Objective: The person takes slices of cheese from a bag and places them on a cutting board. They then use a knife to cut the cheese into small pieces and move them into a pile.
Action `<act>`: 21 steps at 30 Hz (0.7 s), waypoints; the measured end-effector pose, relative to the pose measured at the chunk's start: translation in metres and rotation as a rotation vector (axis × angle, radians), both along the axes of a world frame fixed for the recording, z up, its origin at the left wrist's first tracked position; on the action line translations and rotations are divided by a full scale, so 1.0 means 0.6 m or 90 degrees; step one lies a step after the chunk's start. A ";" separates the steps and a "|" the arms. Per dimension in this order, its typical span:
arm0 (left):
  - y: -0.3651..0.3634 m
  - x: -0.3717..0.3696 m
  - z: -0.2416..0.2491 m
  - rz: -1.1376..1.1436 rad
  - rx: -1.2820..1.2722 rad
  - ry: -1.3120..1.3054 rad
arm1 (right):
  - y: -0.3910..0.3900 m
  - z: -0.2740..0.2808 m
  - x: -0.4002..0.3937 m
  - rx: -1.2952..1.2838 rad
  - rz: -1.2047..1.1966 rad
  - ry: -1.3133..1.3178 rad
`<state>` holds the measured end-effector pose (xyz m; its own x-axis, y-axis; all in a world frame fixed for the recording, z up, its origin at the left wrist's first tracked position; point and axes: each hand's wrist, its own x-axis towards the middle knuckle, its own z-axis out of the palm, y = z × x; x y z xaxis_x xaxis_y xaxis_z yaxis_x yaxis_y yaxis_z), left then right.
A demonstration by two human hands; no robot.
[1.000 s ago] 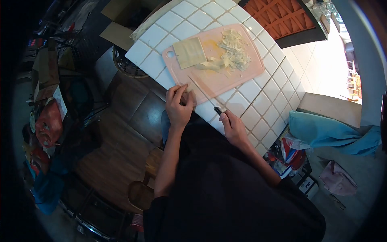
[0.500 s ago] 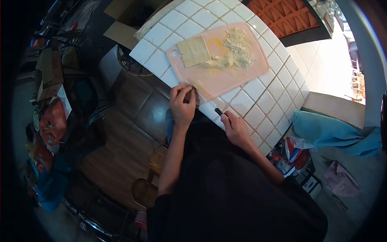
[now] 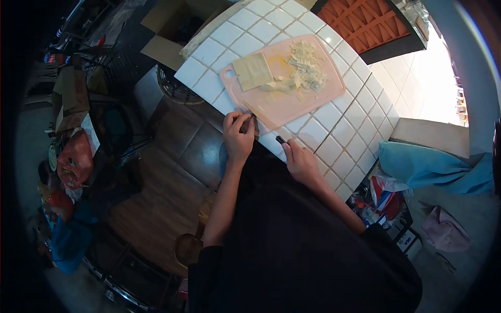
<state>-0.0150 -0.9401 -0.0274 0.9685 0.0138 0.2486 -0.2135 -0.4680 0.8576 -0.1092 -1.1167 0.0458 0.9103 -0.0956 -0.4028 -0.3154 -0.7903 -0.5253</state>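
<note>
The left hand bunches its fingertips at the near edge of the pink cutting board; whether they grasp anything, I cannot tell. Pale flat sheets lie far left on the board. The knife is clenched in the right hand's grip. Pale shreds lie far right. Slicing seems in hand; another cut calls for fingertips clear of the blade.

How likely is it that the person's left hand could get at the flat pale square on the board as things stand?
Probably yes: the left hand is by the board's edge, nothing bulky between it and the pale square. The knife in the right hand is close, though.
</note>
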 end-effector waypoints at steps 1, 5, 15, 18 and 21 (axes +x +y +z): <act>-0.001 0.000 0.001 -0.001 0.001 -0.009 | -0.003 -0.008 -0.004 0.001 -0.001 -0.009; 0.011 0.006 0.020 -0.005 0.043 -0.016 | -0.035 -0.009 -0.037 0.122 -0.052 -0.031; 0.004 0.014 0.031 -0.007 0.138 -0.050 | -0.100 -0.039 -0.068 0.484 -0.274 0.038; -0.020 0.026 0.046 -0.031 0.154 -0.071 | -0.102 -0.060 -0.051 0.339 -0.342 -0.207; -0.046 0.035 0.057 -0.030 0.213 -0.100 | -0.110 -0.064 -0.036 0.185 -0.345 -0.309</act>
<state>0.0062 -0.9679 0.0065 0.9157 -0.1379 0.3776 -0.3590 -0.7033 0.6136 -0.1310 -1.1828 0.0076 0.8477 -0.5283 -0.0481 -0.2995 -0.4019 -0.8653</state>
